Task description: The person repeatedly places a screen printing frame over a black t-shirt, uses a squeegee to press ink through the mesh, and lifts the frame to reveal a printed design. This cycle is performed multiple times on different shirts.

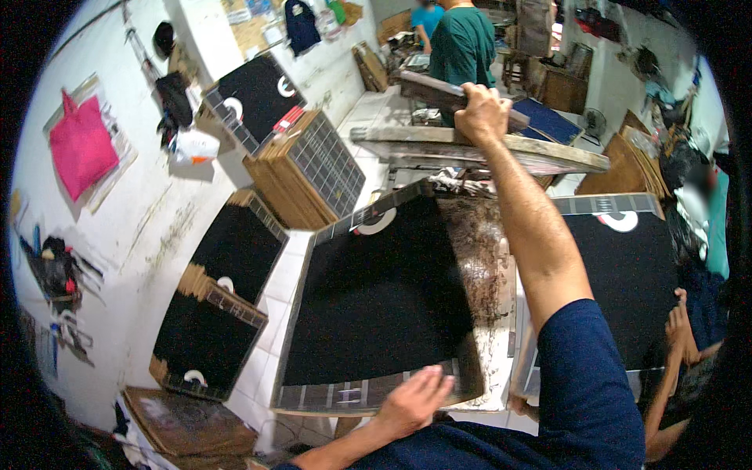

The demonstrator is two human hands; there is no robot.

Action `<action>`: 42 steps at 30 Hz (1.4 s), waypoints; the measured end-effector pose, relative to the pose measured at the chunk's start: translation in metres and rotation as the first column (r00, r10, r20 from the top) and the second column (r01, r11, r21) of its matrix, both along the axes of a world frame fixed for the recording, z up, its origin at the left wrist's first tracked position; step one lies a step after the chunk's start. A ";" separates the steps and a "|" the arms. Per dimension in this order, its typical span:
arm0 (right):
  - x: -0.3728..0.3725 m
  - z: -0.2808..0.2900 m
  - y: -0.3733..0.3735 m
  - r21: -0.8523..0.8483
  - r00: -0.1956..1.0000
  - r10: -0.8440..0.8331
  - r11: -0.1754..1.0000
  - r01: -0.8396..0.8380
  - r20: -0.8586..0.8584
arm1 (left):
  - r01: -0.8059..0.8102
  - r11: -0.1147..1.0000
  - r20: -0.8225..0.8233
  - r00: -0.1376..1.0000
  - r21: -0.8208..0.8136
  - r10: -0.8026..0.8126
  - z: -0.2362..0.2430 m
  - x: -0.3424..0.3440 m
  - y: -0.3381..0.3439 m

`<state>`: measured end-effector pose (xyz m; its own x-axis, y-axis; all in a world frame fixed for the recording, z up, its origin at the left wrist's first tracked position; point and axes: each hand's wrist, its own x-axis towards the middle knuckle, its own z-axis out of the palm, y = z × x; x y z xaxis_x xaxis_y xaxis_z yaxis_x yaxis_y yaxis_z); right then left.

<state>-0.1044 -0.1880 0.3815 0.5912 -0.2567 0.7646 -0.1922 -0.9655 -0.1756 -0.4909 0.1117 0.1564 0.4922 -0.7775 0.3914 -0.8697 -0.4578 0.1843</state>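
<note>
My right hand (pixel 482 113) is raised at arm's length, its fingers closed round a dark wooden bar (pixel 432 88). Just under that bar a pale wooden frame (pixel 548 153) is tilted up, seen nearly edge-on; whether my hand also touches it I cannot tell. Closer to me lies a large black panel (pixel 376 290) with a grey patterned border and a white ring-shaped mark at its far end. My left hand (pixel 415 401) is over the panel's near border, slightly blurred, with the fingers stretched out and nothing held. Contact with the surface is unclear.
Black panels (pixel 205 337) and a stack of brown boards (pixel 294 176) stand along the left wall. On the right, another person's hands (pixel 680 329) are beside a similar black panel (pixel 619 274). A stained work surface (pixel 474 266) lies between. Someone in green (pixel 462 47) stands at the back.
</note>
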 end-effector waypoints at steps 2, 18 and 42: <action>0.001 0.000 -0.003 0.023 0.999 0.000 1.000 0.001 -0.042 | 0.046 0.991 -0.020 0.999 0.127 -0.044 -0.035 -0.009 -0.032; 0.009 0.002 -0.012 0.003 0.994 -0.021 1.000 0.022 -0.110 | -0.981 -0.106 -0.512 -0.175 0.160 0.841 -0.230 0.029 0.288; 0.004 0.002 -0.009 0.001 0.999 -0.017 1.000 0.017 0.033 | -0.847 0.469 -0.593 0.248 0.251 0.766 -0.199 0.076 0.277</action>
<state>-0.1004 -0.1970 0.3836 0.5615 -0.2676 0.7830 -0.2031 -0.9619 -0.1831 -0.4148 0.3887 -0.0426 0.9647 0.1842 -0.1880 0.2583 -0.7998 0.5419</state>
